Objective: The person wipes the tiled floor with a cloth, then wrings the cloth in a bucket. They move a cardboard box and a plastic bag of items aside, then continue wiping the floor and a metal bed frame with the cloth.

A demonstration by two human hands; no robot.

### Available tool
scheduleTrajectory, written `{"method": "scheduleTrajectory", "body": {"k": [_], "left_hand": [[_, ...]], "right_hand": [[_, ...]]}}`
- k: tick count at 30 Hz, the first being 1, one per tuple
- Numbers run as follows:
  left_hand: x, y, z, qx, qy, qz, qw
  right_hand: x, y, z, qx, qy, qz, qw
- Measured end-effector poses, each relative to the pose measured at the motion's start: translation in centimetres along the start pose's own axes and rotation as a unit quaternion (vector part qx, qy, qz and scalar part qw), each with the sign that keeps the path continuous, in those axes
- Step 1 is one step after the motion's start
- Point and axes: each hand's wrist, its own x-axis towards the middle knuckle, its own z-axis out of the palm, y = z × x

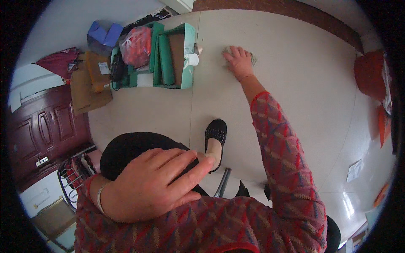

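Observation:
On the pale tiled floor [284,63], my right hand [239,63] presses down on a crumpled greyish cloth [255,60]. Most of the cloth is hidden beneath my palm and fingers. My right arm is stretched out ahead of me in a patterned knit sleeve. My left hand [152,183] lies in front of my body, over my bent leg in black trousers [126,145]. Its fingers are extended and hold nothing. Past its fingertips, a black studded shoe [215,131] stands on the floor.
Left of the cloth sit green boxes [189,41], one holding a tied plastic bag of red items [136,47]. Flattened cardboard [82,85], a folded umbrella [60,61] and a dark red door [47,123] are further left. A reddish-brown bin [368,74] stands at right, near a paper [354,170].

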Motion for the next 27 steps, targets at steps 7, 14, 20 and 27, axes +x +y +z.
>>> {"method": "scheduleTrajectory", "body": {"k": [7,14,20,27], "left_hand": [[2.4,-2.9,-1.4,-0.010,-0.012,-0.002,1.000],[3.7,-4.1,-2.0,-0.023,-0.016,-0.037,0.999],[4.0,-3.5,-2.9,-0.038,-0.018,-0.010,0.999],[4.5,-1.1,-3.1,-0.016,0.016,0.061,0.998]], "right_hand": [[8.0,-3.0,2.5,0.032,0.016,0.033,0.999],[12.3,4.2,0.3,-0.146,-0.097,0.059,0.983],[8.9,15.2,-6.1,-0.133,-0.079,0.212,0.965],[1.1,0.0,-5.4,-0.043,-0.084,0.092,0.991]]}}
